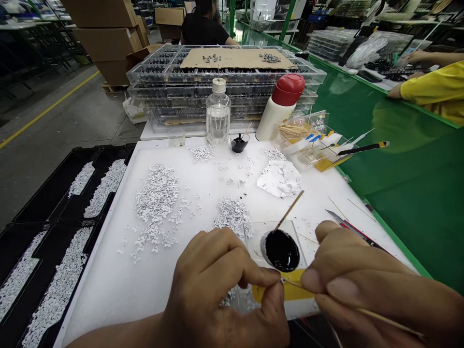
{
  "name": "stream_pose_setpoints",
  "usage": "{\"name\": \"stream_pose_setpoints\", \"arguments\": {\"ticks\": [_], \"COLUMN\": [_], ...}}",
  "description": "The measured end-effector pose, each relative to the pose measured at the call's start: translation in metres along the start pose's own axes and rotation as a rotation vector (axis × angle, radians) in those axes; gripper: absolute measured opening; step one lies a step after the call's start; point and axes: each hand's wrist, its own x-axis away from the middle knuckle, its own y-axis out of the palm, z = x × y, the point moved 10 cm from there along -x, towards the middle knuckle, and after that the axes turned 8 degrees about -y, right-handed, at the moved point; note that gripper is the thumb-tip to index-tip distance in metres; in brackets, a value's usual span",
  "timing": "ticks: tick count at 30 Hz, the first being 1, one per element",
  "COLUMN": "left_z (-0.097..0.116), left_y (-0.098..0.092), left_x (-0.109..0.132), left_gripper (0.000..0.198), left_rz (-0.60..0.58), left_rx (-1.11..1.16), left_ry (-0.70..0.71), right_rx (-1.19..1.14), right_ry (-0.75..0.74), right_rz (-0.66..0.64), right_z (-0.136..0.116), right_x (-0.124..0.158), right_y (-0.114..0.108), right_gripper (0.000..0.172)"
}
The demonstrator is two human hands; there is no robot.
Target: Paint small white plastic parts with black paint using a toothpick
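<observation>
Lying farthest left, black trays [47,198]: beside the worktop; strips of small white pieces in the compartments. Cardboard boxes [105,43] stacked beyond, on the floor.
Worktop [105,290]: white, scattered with loose pieces.
Large heap [157,193]: white pieces on the worktop's left part, stragglers to its right.
Clear trays [145,77]: stacked at the rear; cardboard sheet [239,58] on top, bearing small grey parts.
Bottle [218,118]: transparent, capped, upright, partly filled with clear liquid.
Left hand [224,280]: thumb and forefinger pinching one tiny piece [282,280]; its exact shape is too small to read.
Smaller heap [232,212]: more white pieces, partly hidden behind the left hand.
Small bowl [238,144]: black contents, stick standing in it.
Crumpled paper [279,179]: white, dark specks.
Flask [281,106]: cream body, red lid, tilted in view.
Cup [282,250]: black glossy liquid, wooden stick [289,210] leaning out; just beyond the pinched piece.
Stick bundle [295,130]: thin wooden sticks, rear right.
Right hand [366,285]: fingers closed on a thin stick [387,321], tip at the pinched piece; contact cannot be confirmed.
Knife [355,229]: on the worktop, partly behind the right hand.
Yellow sleeve [435,84]: co-worker, across the green surface [402,169].
</observation>
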Motion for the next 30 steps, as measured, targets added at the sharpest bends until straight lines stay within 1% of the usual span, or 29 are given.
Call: {"name": "stream_pose_setpoints", "arguments": {"ticks": [3,7,9,12,13,15,17,18,20,24,28,30], "left_z": [-0.001,-0.001,-0.001,0.001,0.001,0.0,0.0,0.0,0.001,-0.001,-0.001,-0.001], "left_y": [0.0,0.0,0.0,0.0,0.0,0.0,0.0,-0.001,-0.001,-0.001,-0.002,-0.002], "left_x": [0.0,0.0,-0.001,-0.002,-0.002,-0.002,-0.001,-0.001,-0.001,-0.001,-0.002,-0.001], "left_gripper": [0.023,0.024,0.024,0.025,0.026,0.026,0.025,0.025,0.024,0.024,0.023,0.024], "left_rz": [0.003,-0.005,-0.007,-0.007,-0.007,-0.003,0.003,0.005,0.008,0.001,0.005,0.002], "left_rx": [0.003,0.006,0.007,0.014,0.013,0.009,0.012,0.014,0.015,0.013,0.014,0.017], "left_ry": [0.0,0.002,0.001,0.007,0.005,-0.005,-0.012,-0.013,-0.004,-0.004,0.008,0.009], "right_rx": [0.026,0.0,-0.003,0.053,0.069,0.077,0.062,0.058,0.051,0.058,0.032,0.027], "right_ry": [0.004,0.0,-0.001,0.083,0.121,0.153,0.124,0.108,0.089,0.086,0.093,0.103], "right_rz": [0.03,0.035,0.029,0.056,0.082,0.146,0.201,0.214,0.219,0.204,0.118,0.12], "right_z": [0.0,-0.001,-0.002,0.003,0.005,0.005,0.001,0.0,-0.001,0.004,0.007,0.006], "right_x": [0.0,0.001,0.002,0.003,0.004,0.002,-0.004,-0.007,-0.013,-0.012,0.001,0.01], "right_y": [-0.002,-0.003,-0.002,-0.001,-0.002,-0.002,-0.001,0.001,0.004,0.002,0.0,-0.007], "right_gripper": [0.034,0.038,0.036,0.027,0.029,0.041,0.057,0.061,0.064,0.061,0.052,0.046]}}
